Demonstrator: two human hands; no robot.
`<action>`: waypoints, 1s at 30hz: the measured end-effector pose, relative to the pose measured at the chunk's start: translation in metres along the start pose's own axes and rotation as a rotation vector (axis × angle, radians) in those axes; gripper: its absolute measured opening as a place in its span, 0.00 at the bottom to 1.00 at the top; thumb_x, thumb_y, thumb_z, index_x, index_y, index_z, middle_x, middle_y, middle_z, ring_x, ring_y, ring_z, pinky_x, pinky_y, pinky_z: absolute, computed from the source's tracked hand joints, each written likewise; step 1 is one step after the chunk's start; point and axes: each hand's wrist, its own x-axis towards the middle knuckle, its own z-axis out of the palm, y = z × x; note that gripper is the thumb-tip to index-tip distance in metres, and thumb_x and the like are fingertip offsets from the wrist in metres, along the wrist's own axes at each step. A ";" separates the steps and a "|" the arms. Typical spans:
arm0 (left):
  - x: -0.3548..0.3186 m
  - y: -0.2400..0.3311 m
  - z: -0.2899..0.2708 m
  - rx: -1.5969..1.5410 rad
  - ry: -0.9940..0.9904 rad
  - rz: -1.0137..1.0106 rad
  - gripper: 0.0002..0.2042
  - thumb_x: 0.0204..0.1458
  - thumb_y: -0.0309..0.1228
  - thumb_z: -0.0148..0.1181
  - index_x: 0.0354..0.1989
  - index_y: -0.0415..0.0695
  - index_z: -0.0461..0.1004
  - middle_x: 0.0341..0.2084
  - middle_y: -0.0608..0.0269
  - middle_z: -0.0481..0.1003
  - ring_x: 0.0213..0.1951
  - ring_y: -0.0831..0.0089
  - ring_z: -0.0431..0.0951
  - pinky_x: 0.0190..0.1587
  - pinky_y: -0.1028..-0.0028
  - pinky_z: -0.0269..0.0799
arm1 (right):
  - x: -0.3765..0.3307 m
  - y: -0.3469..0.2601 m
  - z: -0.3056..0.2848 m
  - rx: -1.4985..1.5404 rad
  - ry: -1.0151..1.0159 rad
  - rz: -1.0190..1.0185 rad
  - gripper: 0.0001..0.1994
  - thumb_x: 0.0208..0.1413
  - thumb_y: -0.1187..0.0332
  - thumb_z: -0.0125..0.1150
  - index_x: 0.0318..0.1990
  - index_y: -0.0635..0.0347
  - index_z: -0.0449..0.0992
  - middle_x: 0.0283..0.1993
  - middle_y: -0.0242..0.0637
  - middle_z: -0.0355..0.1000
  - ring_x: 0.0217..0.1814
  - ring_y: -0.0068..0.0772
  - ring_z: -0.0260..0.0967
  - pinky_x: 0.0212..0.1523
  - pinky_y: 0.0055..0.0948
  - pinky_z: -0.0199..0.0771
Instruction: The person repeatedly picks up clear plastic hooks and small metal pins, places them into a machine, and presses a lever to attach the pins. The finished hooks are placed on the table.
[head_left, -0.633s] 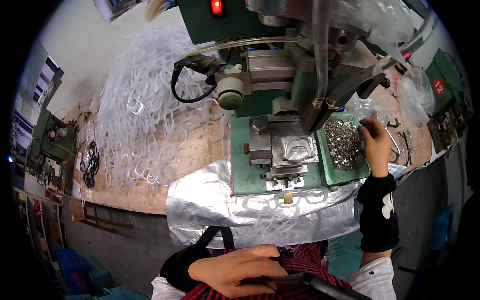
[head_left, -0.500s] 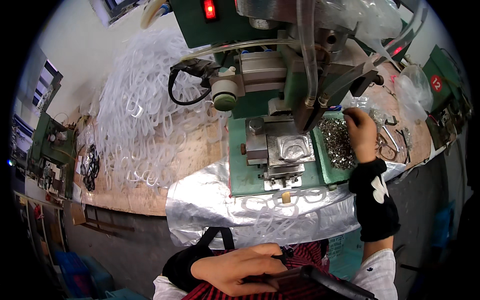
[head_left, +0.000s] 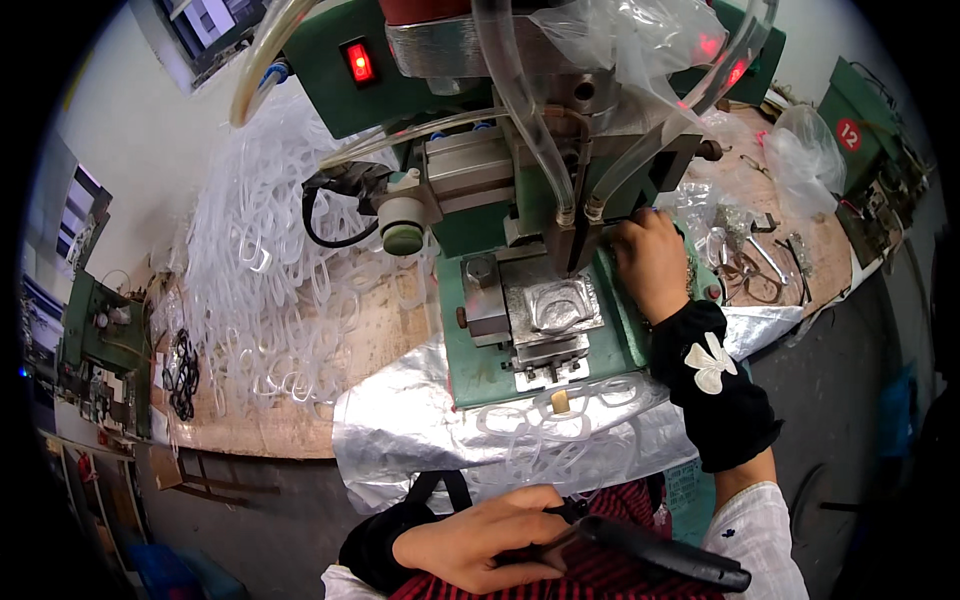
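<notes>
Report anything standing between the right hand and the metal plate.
The left rim of the green tray lies between the right hand and the metal plate; the dark tool hangs by the plate's far edge, left of the hand.

Sleeves [head_left: 762, 545] are white; cuffs [head_left: 738, 425] black; clothing [head_left: 625, 502] red-striped.

Dark bars [head_left: 562, 243] crowd the right grip [head_left: 650, 262]; the fixture [head_left: 553, 305] is open in front.

The right hand [head_left: 652, 262] has moved left across the green tray [head_left: 631, 335], seemingly covering most metal bits [head_left: 691, 264].
</notes>
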 end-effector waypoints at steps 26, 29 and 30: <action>-0.071 -0.033 -0.077 0.205 0.773 -0.344 0.17 0.46 0.18 0.66 0.43 0.40 0.68 0.42 0.60 0.70 0.46 0.73 0.71 0.52 0.73 0.66 | -0.064 -0.002 -0.042 1.033 0.184 0.620 0.06 0.57 0.78 0.59 0.41 0.64 0.74 0.37 0.28 0.72 0.41 0.18 0.69 0.44 0.18 0.66; -0.066 -0.086 -0.119 0.372 0.909 -0.358 0.29 0.48 0.18 0.65 0.60 0.34 0.63 0.51 0.58 0.72 0.54 0.69 0.72 0.59 0.69 0.65 | -0.059 -0.011 -0.039 1.019 0.167 0.563 0.06 0.57 0.79 0.59 0.41 0.63 0.74 0.38 0.28 0.73 0.41 0.19 0.69 0.44 0.18 0.67; -0.058 -0.098 -0.129 0.360 0.906 -0.389 0.29 0.48 0.19 0.65 0.60 0.36 0.63 0.50 0.59 0.72 0.53 0.69 0.72 0.58 0.69 0.65 | -0.058 -0.012 -0.036 1.025 0.165 0.539 0.06 0.57 0.79 0.59 0.41 0.63 0.74 0.38 0.28 0.73 0.41 0.18 0.69 0.44 0.18 0.67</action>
